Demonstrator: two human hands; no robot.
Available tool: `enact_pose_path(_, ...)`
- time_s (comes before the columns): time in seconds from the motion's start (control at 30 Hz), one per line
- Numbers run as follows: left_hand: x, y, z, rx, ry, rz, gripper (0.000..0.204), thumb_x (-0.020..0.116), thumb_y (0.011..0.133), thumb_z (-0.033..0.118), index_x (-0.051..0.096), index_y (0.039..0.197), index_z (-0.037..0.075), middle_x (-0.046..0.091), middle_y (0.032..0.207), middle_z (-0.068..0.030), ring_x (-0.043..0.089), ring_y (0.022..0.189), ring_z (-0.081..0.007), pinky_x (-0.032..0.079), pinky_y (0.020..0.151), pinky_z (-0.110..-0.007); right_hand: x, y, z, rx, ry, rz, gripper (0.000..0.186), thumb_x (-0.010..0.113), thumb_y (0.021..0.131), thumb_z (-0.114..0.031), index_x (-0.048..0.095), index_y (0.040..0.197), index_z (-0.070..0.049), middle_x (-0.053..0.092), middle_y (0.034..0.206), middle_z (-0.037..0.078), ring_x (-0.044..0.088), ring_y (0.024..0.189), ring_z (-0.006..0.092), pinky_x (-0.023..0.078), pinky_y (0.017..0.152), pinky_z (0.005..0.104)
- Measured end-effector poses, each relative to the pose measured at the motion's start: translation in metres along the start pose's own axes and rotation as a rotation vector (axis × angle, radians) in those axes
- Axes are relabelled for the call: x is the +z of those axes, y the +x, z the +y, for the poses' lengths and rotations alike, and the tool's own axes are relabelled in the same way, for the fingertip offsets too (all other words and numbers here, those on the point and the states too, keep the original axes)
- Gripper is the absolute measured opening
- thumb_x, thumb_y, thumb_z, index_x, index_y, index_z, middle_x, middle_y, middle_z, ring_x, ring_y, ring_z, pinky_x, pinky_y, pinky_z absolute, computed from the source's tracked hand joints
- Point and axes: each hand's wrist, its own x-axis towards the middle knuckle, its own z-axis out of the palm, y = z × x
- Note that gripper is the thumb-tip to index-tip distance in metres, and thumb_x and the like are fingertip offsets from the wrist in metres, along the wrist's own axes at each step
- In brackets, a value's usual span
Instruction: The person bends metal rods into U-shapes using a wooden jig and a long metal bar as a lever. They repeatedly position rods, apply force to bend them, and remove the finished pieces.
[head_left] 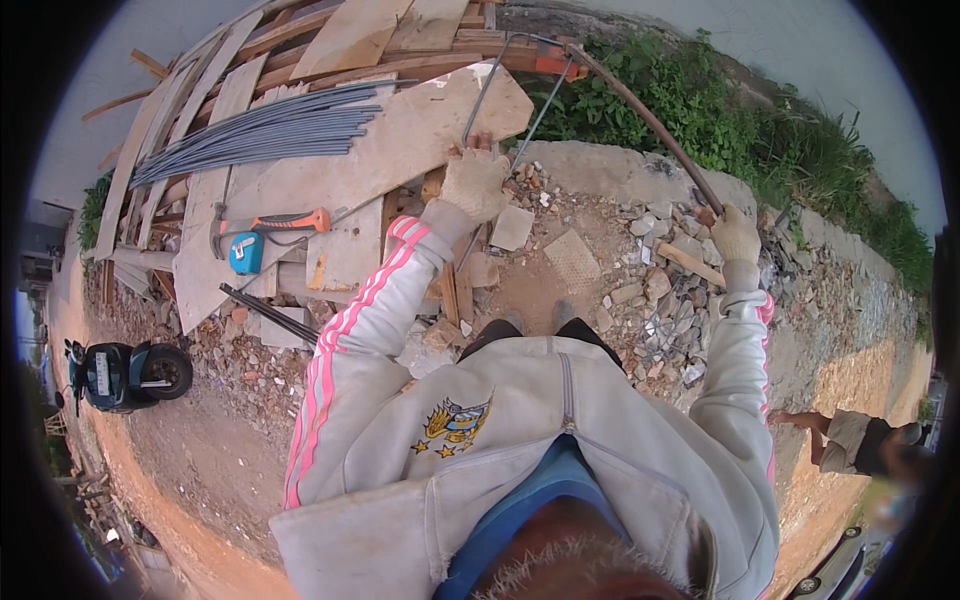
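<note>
My left hand (474,185), in a pale knit glove with bare fingertips, is closed on a thin grey metal rod (484,98) bent into a U-like shape. The rod's bend lies by an orange metal piece (556,61) on the far edge of the boards. In my right hand (737,236), also gloved, is the near end of a long rusty brown bar (655,120). The bar's far end meets the rod at the orange piece. A bundle of straight grey rods (265,130) lies on the boards to the left.
On a plywood board (390,170) lie a hammer (275,221) with an orange-and-grey handle and a blue tape measure (246,253). Rubble (650,290) surrounds my feet. Green weeds (650,105) grow at far right. A scooter (125,376) stands left; another person (855,442) is at right.
</note>
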Motion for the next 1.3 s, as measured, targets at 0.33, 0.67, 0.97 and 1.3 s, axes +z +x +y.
enact_pose_path(0.33,0.006,-0.007,-0.047,0.105,-0.311,0.165,0.062,0.070,0.085,0.019,0.055,0.143,0.003,0.052,0.150,-0.0202,0.049,0.137,-0.0394,0.043,0.113,-0.048,0.013,0.041,0.030,-0.175,0.313,0.143,0.045,0.070,0.095,-0.049,0.069,0.099,-0.004,0.068,0.079,0.015,0.066,0.072,0.0321,0.048,0.066,0.0439)
enact_pose_path(0.67,0.018,0.026,-0.054,0.056,-0.210,0.370,0.028,0.073,0.078,0.011,0.066,0.105,0.006,0.064,0.126,-0.0136,0.059,0.123,-0.0354,0.048,0.100,-0.048,0.118,-0.053,-0.248,-0.051,1.531,-0.454,0.050,0.071,0.096,-0.054,0.066,0.104,-0.004,0.063,0.068,0.004,0.052,0.046,0.0098,0.039,0.042,0.0260)
enact_pose_path(0.97,-0.064,0.051,-0.041,0.231,-0.128,0.601,0.031,0.074,0.078,0.014,0.069,0.109,0.009,0.069,0.104,-0.0137,0.064,0.106,-0.0355,0.050,0.089,-0.049,0.008,-0.040,-0.259,-0.051,1.828,-0.603,0.054,0.068,0.097,-0.058,0.061,0.105,-0.005,0.064,0.067,0.005,0.050,0.043,0.0100,0.036,0.037,0.0241)
enact_pose_path(1.3,-0.159,0.137,-0.047,0.204,-0.284,0.676,0.040,0.070,0.083,0.011,0.073,0.123,0.016,0.071,0.106,-0.0141,0.065,0.103,-0.0349,0.053,0.089,-0.046,-0.093,0.013,-0.223,-0.293,1.925,-0.158,0.040,0.070,0.100,-0.044,0.057,0.095,-0.006,0.062,0.067,0.005,0.052,0.045,0.0102,0.040,0.040,0.0247)
